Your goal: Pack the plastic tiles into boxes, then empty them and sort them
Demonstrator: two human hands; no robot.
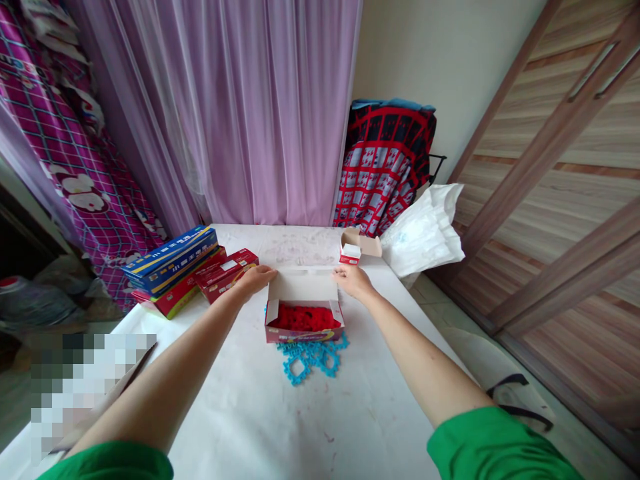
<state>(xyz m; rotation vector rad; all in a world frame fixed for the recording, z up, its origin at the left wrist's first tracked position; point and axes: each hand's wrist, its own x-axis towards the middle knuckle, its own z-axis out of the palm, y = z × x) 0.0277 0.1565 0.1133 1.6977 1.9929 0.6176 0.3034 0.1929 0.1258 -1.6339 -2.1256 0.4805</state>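
Note:
In the head view, a red cardboard box (305, 336) stands with its top flap (304, 285) raised and its white inner side facing me. Fuzzy-looking red contents (305, 319) fill it; what they are I cannot make out. My left hand (257, 277) is closed at the flap's upper left corner. At the upper right corner, my right hand (353, 280) pinches the flap's edge. Bright blue interlocking plastic pieces (313, 357), joined in a lattice, lie flat under and in front of the box.
To the left lie blue boxes (173, 260) stacked on a red one, beside a smaller red box (230, 270). A small open carton (351, 252) stands behind my right hand. A white bag (425, 230) rests at the right edge of the white-covered table (240, 413).

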